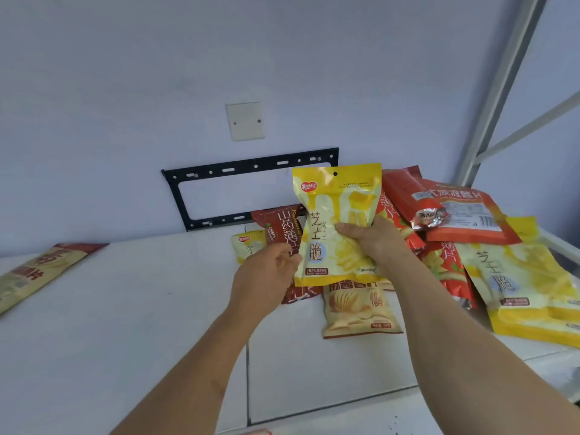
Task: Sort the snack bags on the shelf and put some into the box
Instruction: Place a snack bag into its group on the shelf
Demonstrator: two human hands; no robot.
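Yellow and white packaging marks the cheese-crisp bag point(337, 224) that is held upright above the white shelf point(125, 324), just right of the picture's centre. No box or other container is shown; the snack bags lie loose on the shelf surface.

The bag is grasped by the right hand point(373, 237) at its middle, with the fingers curled round the front face from the 3 o'clock side. The lower left edge of the bag is met by the left hand point(266, 271) from 8 o'clock, its fingers bent toward that edge; whether the edge is actually pinched cannot be told.

Behind the held bag, at 9 o'clock of it, a dark red yam-chip bag point(282, 227) is seen, with a small yellow bag point(249, 244) just beside it. Below, at 6 o'clock, a beige chip bag point(357, 306) lies flat. At 3 o'clock a heap is formed: an orange-red bag point(455, 211) lies on top, with a small foil packet point(430, 216) resting on it, and a second yellow cheese-crisp bag point(521, 284) is spread at 4 o'clock. Far off at 9 o'clock, a flat bag point(40, 271) lies alone.

On the wall, a black bracket point(251, 166) and a blank plate point(245, 120) are mounted.
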